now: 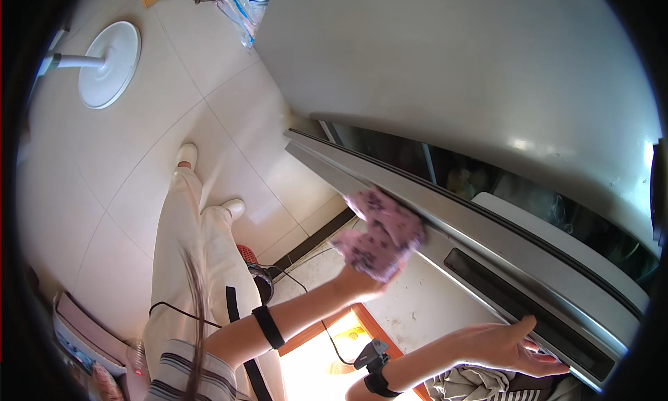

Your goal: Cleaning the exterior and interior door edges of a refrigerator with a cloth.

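Note:
My left hand point(373, 286) holds a pink patterned cloth point(386, 234) against the front edge of a silver-grey refrigerator door point(360, 163). The cloth hides most of its fingers. Farther along the same door, my right hand point(501, 349) grips the edge beside a dark recessed handle point(527, 312). Its thumb lies over the edge and its fingertips curl below. The door stands ajar from the grey refrigerator body point(443, 51). Through the gap show dark compartments point(396, 145) and a white shelf or bin edge point(553, 239); their contents are unclear.
A white round stand base point(109, 64) rests on the tiled floor point(172, 103). Beyond it lies a plastic bag point(245, 9). A dark container point(261, 283) and thin cables are near my legs. Folded fabric point(469, 383) lies under my right forearm. A pink box point(91, 333) is at lower left.

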Demonstrator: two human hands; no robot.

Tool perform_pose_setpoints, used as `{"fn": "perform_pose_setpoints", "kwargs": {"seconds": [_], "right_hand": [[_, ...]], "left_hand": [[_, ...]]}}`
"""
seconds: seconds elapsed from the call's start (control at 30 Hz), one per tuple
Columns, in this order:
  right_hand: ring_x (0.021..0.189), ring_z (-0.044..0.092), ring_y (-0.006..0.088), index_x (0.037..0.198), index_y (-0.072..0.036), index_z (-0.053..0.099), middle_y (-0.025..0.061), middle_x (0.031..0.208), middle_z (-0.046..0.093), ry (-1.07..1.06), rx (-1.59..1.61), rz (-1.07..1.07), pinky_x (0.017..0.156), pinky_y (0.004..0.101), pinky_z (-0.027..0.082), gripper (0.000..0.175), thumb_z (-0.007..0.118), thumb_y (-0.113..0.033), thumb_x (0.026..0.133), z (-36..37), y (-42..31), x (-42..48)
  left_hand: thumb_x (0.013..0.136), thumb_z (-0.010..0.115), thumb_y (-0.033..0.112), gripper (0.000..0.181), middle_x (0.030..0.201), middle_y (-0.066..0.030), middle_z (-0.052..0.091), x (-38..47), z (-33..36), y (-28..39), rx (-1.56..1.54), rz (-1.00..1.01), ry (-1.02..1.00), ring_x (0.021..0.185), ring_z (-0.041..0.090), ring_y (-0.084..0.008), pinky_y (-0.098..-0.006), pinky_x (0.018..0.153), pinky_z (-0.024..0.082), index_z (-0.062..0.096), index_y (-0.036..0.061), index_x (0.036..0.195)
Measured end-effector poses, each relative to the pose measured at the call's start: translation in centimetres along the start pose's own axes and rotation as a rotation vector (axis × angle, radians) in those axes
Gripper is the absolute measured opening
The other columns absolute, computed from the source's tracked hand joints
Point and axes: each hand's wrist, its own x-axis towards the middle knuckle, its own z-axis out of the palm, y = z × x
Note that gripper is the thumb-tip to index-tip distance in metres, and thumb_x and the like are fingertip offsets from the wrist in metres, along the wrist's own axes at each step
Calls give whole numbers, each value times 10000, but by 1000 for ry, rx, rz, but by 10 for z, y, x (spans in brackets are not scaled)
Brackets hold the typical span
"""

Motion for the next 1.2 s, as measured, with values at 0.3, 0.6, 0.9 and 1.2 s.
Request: {"fn": "perform_pose_setpoints", "kwargs": {"seconds": [0.3, 0.6, 0.9, 1.2], "right_hand": [[1386, 108, 292, 1450, -123, 105, 142, 1496, 70, -52, 71, 2, 1124, 493, 175, 906, 701, -254, 781, 6, 19, -1], [1367, 159, 374, 1453, -141, 189, 173, 1501, 79, -473, 55, -183, 1057, 516, 276, 763, 627, -175, 829, -2, 49, 35], [1306, 310, 353, 1358, -121, 402, 130, 1452, 268, -715, 214, 4, 1039, 467, 338, 664, 601, -21, 732, -30, 41, 98], [1022, 527, 211, 985, -62, 634, 62, 988, 604, -779, -6, -760, 1036, 406, 307, 226, 561, -118, 778, 29, 41, 142]], "left_hand": [[931, 411, 316, 437, 1242, -230, 454, 6, -60, -64, -61, -405, -330, 1170, 431, -350, -466, 1017, 289, 427, 26, 1258], [901, 375, 409, 445, 737, -144, 634, -67, -169, -38, 533, -454, -800, 791, 601, -314, -484, 859, 324, 660, 98, 758], [711, 634, 292, 270, 918, -103, 592, -64, -220, 128, 861, 40, -337, 790, 605, -253, -427, 724, 452, 648, 40, 806], [707, 600, 88, 323, 987, -149, 546, -40, -232, 208, 356, 120, -222, 866, 573, -351, -416, 746, 494, 540, 27, 1019]]}}
